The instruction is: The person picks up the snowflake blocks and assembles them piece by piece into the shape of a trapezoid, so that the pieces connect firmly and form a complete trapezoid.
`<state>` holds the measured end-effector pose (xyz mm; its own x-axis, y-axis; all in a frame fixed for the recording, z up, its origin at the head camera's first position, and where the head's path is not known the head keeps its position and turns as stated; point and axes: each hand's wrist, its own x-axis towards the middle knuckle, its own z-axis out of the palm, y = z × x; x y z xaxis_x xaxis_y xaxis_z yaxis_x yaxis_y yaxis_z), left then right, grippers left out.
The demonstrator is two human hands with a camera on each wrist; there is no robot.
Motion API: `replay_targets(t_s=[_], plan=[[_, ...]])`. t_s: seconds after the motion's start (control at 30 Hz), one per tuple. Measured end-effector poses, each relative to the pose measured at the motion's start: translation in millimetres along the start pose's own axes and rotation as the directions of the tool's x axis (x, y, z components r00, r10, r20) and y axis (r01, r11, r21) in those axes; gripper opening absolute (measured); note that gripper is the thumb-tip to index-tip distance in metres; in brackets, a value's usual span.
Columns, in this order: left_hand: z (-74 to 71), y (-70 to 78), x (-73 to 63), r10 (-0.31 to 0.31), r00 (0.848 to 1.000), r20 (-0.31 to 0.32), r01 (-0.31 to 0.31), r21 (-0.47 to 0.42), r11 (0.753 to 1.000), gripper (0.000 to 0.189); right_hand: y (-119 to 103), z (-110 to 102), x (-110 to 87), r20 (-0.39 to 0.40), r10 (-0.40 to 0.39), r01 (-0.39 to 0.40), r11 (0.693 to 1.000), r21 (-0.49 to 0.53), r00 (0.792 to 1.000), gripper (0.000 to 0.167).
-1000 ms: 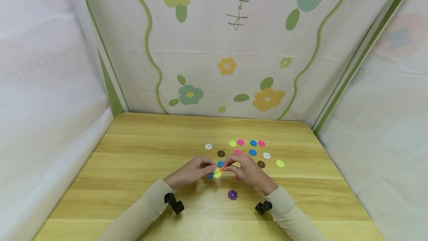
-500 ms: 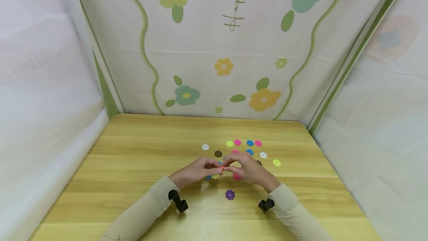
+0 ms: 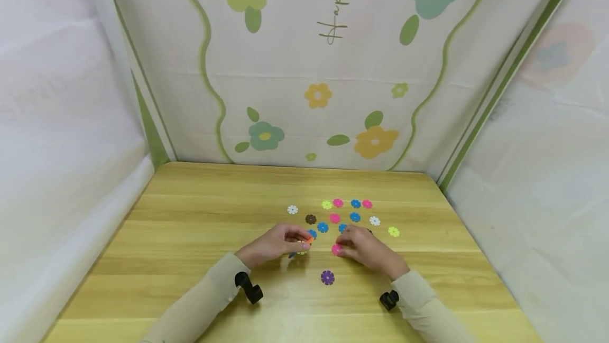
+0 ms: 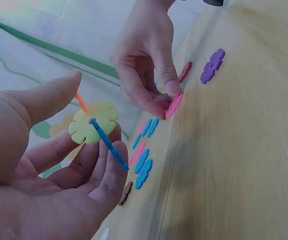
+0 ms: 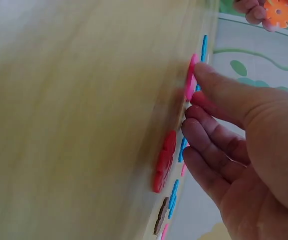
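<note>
- Left wrist view: left hand (image 4: 49,197) pinches orange disc (image 4: 82,103), likely keeping joined yellow disc (image 4: 105,115) exposed.
- Right hand (image 5: 268,145), apart, pinches pink disc (image 5: 190,79) near its rim, probably for grip.

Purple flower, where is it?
In the head view, the purple flower lies on the table, slightly right of centre, below the pink flower that the right hand pinches.

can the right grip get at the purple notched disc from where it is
Probably yes: the purple notched disc lies near the right grip with nothing covering it, though the pink notched disc it pinches may need releasing first.
</note>
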<state>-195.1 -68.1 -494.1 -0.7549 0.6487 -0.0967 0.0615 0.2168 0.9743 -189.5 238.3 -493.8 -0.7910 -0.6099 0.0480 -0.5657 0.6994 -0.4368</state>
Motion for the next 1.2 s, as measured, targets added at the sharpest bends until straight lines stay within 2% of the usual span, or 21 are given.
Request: replay_targets(t_s=[0.2, 0.37, 0.6, 0.77, 0.9, 1.03, 1.2], plan=[[0.1, 1.5, -1.2, 0.013, 1.000, 0.006, -0.013, 0.000, 1.000, 0.043, 0.9, 2.2, 2.1, 0.014, 0.066, -0.068, 0.990, 0.124, 0.998, 0.005], [-2.0, 1.7, -1.4, 0.016, 1.000, 0.000, -0.016, 0.006, 1.000, 0.044, -2.3, -3.4, 8.7, 0.019, 0.104, -0.106, 0.969, 0.224, 0.994, 0.008], [-4.3, 1.5, -1.6, 0.028, 0.999, -0.019, -0.028, 0.001, 1.000, 0.042, -13.9, -12.7, 21.3, -0.089, 0.102, -0.074, 0.958, 0.278, 0.991, 0.007], [-4.7, -0.1, -2.7, 0.024, 0.999, -0.031, -0.025, -0.002, 1.000, 0.044, -30.3, -16.9, 26.4, -0.162, 0.138, -0.062, 0.914, 0.401, 0.977, 0.004], [-4.2, -1.3, -3.2, 0.025, 0.999, -0.046, -0.025, 0.006, 1.000, 0.043, -43.1, -18.0, 28.7, -0.219, 0.160, -0.046, 0.892, 0.451, 0.963, 0.006], [-3.0, -2.8, -3.4, 0.032, 0.998, -0.060, -0.031, 0.024, 0.999, 0.036, -49.2, -12.5, 31.0, -0.239, 0.149, -0.014, 0.873, 0.488, 0.960, 0.006], [-1.8, -2.6, -4.7, 0.044, 0.996, -0.075, -0.041, 0.047, 0.998, 0.032, -48.6, -1.3, 33.7, -0.220, 0.162, -0.022, 0.850, 0.527, 0.962, 0.008]])
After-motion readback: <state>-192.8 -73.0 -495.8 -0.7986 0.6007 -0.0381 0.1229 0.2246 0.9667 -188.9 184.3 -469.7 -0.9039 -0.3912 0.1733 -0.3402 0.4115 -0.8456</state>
